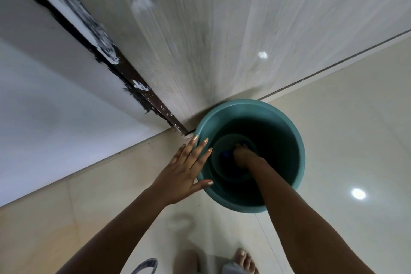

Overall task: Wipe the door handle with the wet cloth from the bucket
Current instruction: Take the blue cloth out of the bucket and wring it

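Teal bucket sits on the tiled floor at the foot of the door, and the right hand is plunged deep inside, down on the blue cloth. Whether those fingers have closed on it, I cannot tell. Left hand steadies the rim, fingers spread flat. Fetching step, clearly. Next: lift, wring, reach up; the handle is out of view.
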